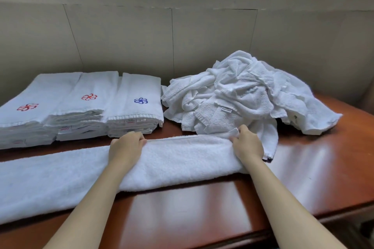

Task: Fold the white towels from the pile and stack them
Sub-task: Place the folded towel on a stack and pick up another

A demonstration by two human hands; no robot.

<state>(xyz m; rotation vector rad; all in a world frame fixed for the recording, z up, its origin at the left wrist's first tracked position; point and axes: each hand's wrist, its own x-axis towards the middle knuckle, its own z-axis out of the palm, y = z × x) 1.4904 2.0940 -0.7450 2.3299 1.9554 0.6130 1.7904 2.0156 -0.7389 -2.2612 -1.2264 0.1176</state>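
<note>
Two grips: left hand (126,146) and right hand (248,143) pinch far edge of towel (182,163); likely soft and limp, best held at corners.

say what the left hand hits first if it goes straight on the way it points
Probably the folded stack with the blue emblem, just beyond the left hand, though depth is unclear.

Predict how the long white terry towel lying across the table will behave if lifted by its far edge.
The long white terry towel probably flops and sags, since it lies limp along the glossy brown wooden table. Its rough pile likely resists slipping from the fingers. Lying flat, it should not roll.
</note>
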